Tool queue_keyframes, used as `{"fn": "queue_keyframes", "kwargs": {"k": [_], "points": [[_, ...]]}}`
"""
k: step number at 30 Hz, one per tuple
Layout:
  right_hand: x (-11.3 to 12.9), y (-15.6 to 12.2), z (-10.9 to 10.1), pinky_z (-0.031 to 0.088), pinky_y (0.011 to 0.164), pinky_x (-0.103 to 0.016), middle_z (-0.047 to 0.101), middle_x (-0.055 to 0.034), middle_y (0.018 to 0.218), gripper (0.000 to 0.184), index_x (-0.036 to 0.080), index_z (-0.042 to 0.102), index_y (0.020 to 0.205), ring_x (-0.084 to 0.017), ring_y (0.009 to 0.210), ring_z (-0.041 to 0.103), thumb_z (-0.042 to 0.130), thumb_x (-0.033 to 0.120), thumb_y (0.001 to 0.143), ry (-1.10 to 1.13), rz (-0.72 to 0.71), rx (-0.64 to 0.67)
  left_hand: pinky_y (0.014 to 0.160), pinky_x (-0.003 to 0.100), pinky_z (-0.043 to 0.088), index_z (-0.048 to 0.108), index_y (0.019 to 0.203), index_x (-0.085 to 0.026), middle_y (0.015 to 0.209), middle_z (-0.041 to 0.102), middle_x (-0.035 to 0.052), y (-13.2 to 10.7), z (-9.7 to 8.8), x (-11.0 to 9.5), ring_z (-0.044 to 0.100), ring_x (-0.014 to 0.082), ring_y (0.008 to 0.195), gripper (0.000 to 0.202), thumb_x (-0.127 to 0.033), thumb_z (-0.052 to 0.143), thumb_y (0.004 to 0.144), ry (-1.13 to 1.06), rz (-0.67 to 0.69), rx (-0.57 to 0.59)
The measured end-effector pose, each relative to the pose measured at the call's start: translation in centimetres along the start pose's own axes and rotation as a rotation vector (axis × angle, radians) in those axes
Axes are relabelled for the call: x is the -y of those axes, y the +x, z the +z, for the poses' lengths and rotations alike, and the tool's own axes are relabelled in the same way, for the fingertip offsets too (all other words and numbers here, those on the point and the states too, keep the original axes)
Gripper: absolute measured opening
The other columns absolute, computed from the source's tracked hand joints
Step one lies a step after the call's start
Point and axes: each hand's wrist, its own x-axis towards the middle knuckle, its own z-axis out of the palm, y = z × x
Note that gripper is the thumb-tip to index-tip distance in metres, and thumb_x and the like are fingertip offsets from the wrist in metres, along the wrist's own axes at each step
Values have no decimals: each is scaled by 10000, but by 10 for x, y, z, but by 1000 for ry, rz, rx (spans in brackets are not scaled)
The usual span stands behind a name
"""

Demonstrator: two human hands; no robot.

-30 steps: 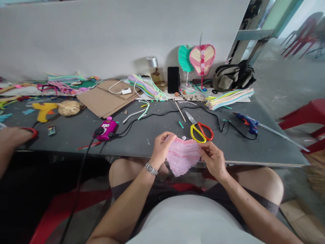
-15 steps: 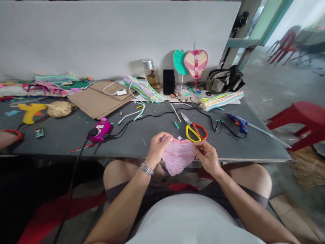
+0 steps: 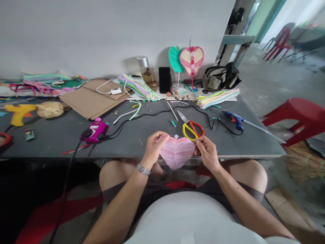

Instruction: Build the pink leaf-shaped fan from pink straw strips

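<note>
Held between my two hands, over the table's front edge, is a pink heart-shaped fan piece (image 3: 177, 153) made of many thin strips, its point downward. My left hand (image 3: 155, 146) pinches its upper left side, thumb on top. On the upper right side, my right hand (image 3: 206, 150) grips the edge between thumb and fingers. Just beyond the piece lies a small pale bead-like bit (image 3: 176, 136). Scissors (image 3: 192, 129) with one yellow and one red handle rest on the table near my right fingertips, blades pointing away.
A magenta power socket (image 3: 95, 131) with black cables sits left. A blue glue gun (image 3: 235, 121) lies right, a yellow one (image 3: 19, 113) far left. Behind are cardboard (image 3: 83, 100), strip bundles (image 3: 219, 98), a phone (image 3: 165, 80), a bottle (image 3: 145, 70) and a finished heart fan (image 3: 192, 61).
The heart-shaped piece has tilted a little, and its point sits higher. My view has shifted slightly right. Another person's hand at the left edge has left the view.
</note>
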Motion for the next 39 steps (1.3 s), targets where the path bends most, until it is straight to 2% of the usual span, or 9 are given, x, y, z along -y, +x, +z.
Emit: {"fn": "queue_keyframes", "kwargs": {"k": [5, 8, 13, 18, 25, 30, 32, 36, 39], "points": [[1, 1, 0, 450, 504, -230, 605, 35, 565, 385, 193, 664, 962, -109, 482, 546, 662, 576, 919, 12, -17, -6, 696, 259, 463, 747, 851, -183, 831, 717, 33, -1, 1, -1, 628, 168, 761, 289, -465, 800, 816, -35, -26, -8], [1, 2, 0, 441, 504, -232, 602, 33, 567, 387, 195, 665, 933, -109, 487, 543, 629, 580, 936, 11, -36, -21, 695, 263, 467, 750, 873, -186, 843, 727, 33, -1, 2, -2, 638, 169, 750, 294, -474, 784, 828, -75, -36, -24], [5, 4, -2, 431, 489, -230, 590, 32, 530, 400, 189, 662, 852, -106, 467, 521, 686, 588, 885, 1, -13, -25, 677, 255, 456, 748, 881, -186, 831, 716, 27, 0, 2, -3, 628, 160, 735, 277, -453, 785, 820, -103, -49, -38], [12, 4, -7, 459, 494, -238, 639, 14, 603, 409, 187, 671, 857, -112, 492, 551, 758, 585, 817, -83, -3, -62, 682, 260, 465, 738, 869, -185, 821, 711, 25, 0, 2, -3, 630, 162, 737, 288, -460, 793, 803, -133, -60, -44], [17, -2, 1, 502, 541, -250, 656, -5, 659, 445, 181, 715, 851, -124, 550, 574, 737, 625, 826, -121, 15, 95, 643, 256, 462, 711, 834, -181, 764, 689, 7, 1, 5, -10, 617, 145, 674, 372, -498, 862, 708, -243, -103, -73], [9, 0, 8, 400, 437, -227, 563, 37, 498, 472, 180, 699, 812, -108, 442, 494, 789, 641, 769, -69, 98, 90, 658, 268, 489, 730, 817, -165, 807, 727, 52, 1, 6, -10, 651, 167, 717, 476, -635, 779, 766, -259, -69, -136], [5, 2, 7, 384, 422, -222, 560, 38, 476, 475, 179, 699, 811, -104, 422, 479, 802, 640, 756, -47, 120, 79, 662, 274, 494, 748, 835, -158, 801, 735, 61, 0, 5, -9, 659, 176, 721, 504, -660, 750, 788, -252, -71, -124], [4, 3, 4, 396, 425, -216, 569, 37, 476, 465, 177, 697, 801, -102, 422, 493, 825, 620, 743, -31, 128, 79, 629, 249, 457, 756, 833, -164, 750, 715, 24, -1, 6, -5, 622, 146, 665, 391, -538, 840, 755, -208, -81, -50], [6, 2, 4, 401, 426, -214, 569, 36, 478, 470, 173, 697, 793, -102, 426, 502, 834, 618, 734, -29, 133, 79, 632, 237, 443, 749, 790, -162, 745, 708, 11, -1, 7, -3, 605, 132, 668, 340, -476, 869, 738, -198, -70, -60]]}}
